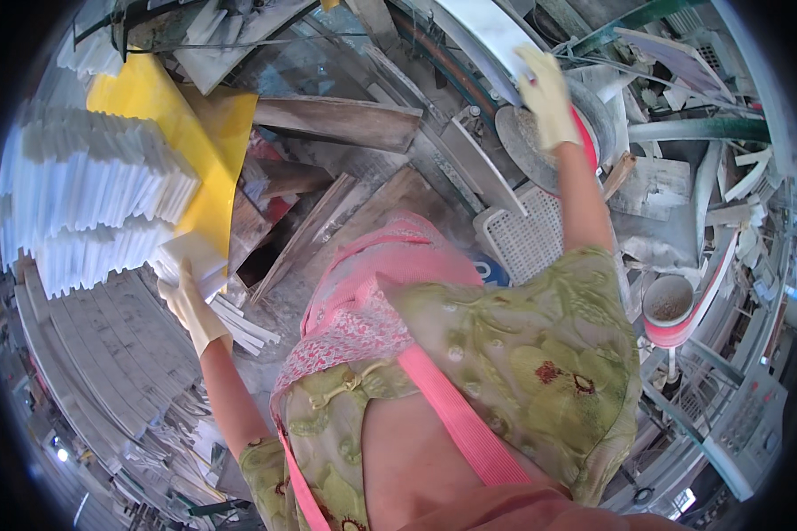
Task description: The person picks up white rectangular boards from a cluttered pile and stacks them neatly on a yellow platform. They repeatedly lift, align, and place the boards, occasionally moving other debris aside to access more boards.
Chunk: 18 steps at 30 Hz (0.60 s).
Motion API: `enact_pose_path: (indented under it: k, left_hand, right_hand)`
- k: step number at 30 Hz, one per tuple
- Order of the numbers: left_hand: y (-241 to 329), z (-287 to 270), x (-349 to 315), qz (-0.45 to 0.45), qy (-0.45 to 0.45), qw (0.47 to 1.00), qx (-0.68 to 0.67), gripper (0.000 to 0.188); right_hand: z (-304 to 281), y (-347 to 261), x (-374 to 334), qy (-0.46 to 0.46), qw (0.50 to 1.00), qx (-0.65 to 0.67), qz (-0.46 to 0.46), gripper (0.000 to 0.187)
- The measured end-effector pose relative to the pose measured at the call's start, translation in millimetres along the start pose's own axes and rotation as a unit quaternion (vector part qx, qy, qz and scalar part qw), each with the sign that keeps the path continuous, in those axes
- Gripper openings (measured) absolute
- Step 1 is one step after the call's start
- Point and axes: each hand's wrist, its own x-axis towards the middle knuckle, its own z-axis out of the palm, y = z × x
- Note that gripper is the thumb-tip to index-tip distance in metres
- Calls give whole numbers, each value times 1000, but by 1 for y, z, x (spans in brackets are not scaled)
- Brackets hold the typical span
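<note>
My left hand [191, 310], in a cream glove, grips the near edge of a small white tile [197, 257], beside the front of the stacked tiles. Long rows of thin white tiles [106, 168] stand on edge at the left, partly on a yellow sheet [212, 168]. Up at the right, my right hand [549, 102] is stretched out in a matching glove. Its slightly blurred fingers lie at the edge of a long white band [483, 35], above a round grey dish [522, 137]. I see nothing held in it.
Wooden boards [336, 122] lean in the middle, beyond my pink apron. A white perforated basket [527, 234] stands below the dish. Farther right are a pink-rimmed bucket [669, 299], green bars [700, 129] and broken pieces. Thin white strips [243, 326] lie by my left wrist.
</note>
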Motion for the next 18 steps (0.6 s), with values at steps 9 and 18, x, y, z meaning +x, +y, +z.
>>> enact_pose_path:
  k: [9, 18]
  left_hand:
    - [0, 8, 5, 8, -2, 999, -31, 87]
    - [29, -2, -11, -125, -70, 988, 57, 82]
  right_hand:
    - [38, 67, 15, -59, 958, -242, -142, 87]
    - [27, 62, 65, 53, 941, -142, -303, 63]
